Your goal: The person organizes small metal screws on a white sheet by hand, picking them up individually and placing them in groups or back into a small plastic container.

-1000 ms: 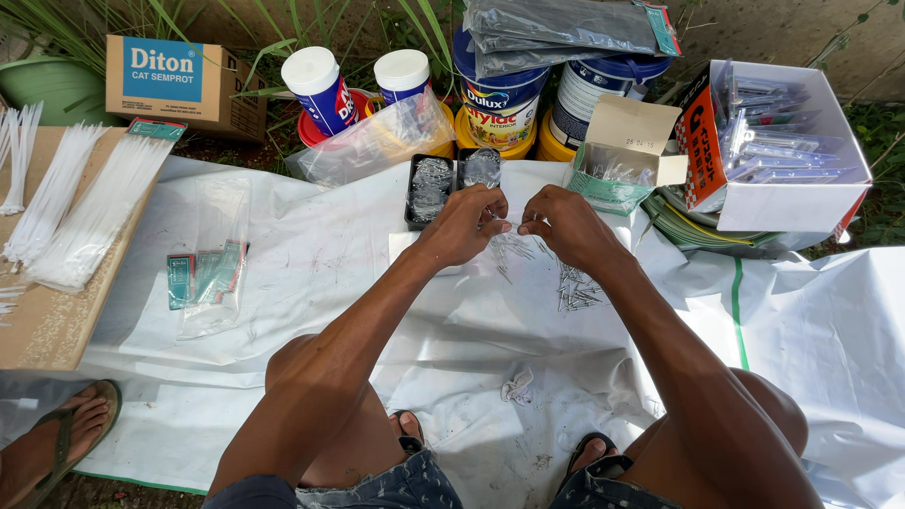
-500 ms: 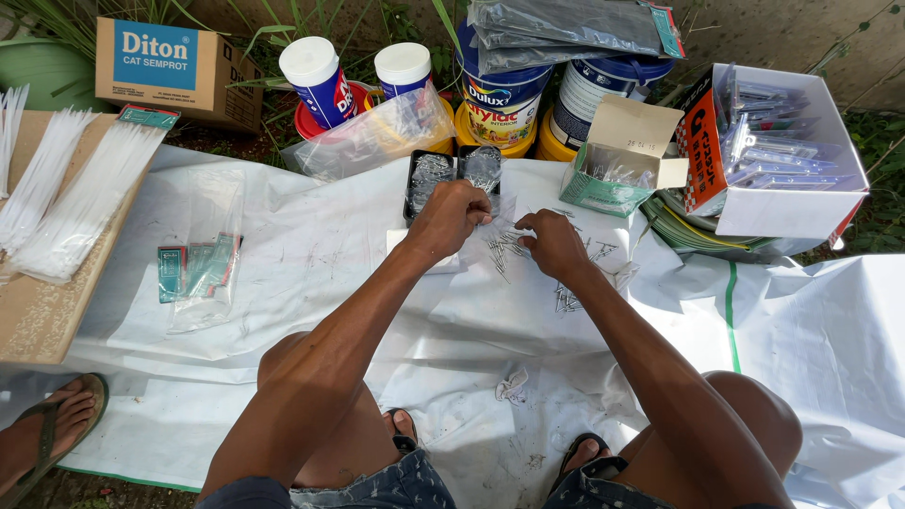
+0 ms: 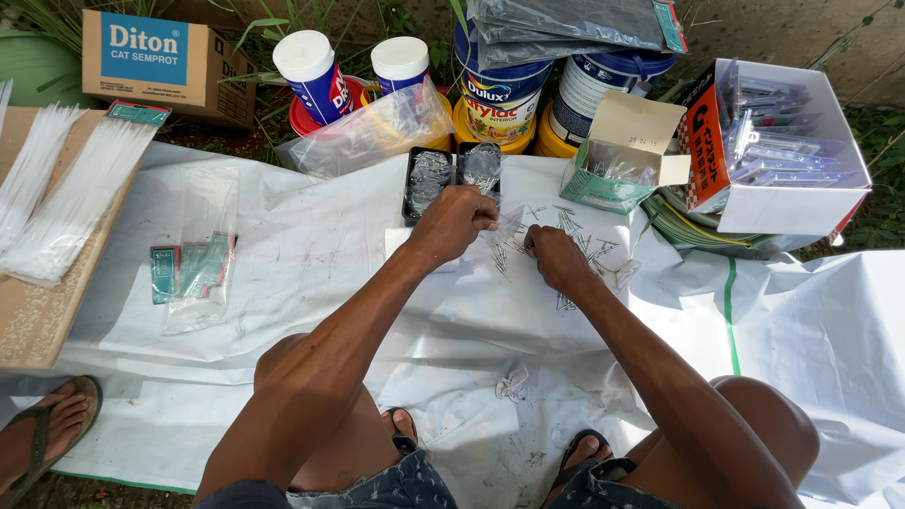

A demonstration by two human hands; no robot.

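Note:
My left hand (image 3: pixel 455 223) is closed around a small clear plastic bag (image 3: pixel 506 224) just above the white sheet (image 3: pixel 311 254). My right hand (image 3: pixel 556 258) rests on the sheet with its fingers pinched among several loose small nails (image 3: pixel 580 236) scattered there. A black tray (image 3: pixel 429 179) with packed bags of nails lies right behind my left hand. A small open green and white carton (image 3: pixel 617 155) of nails stands to the right of the tray.
Paint buckets (image 3: pixel 500 94) and white-lidded cans (image 3: pixel 314 71) line the back. A white box (image 3: pixel 787 151) of packets stands at right. Bundles of white cable ties (image 3: pixel 66 198) lie on cardboard at left, with a bag of green labels (image 3: pixel 193 264). Another person's sandalled foot (image 3: pixel 42 438) shows at lower left.
Both my hands have moved forward and down to the sheet. The right hand has gone from the bag to the loose nails; the left keeps the bag.

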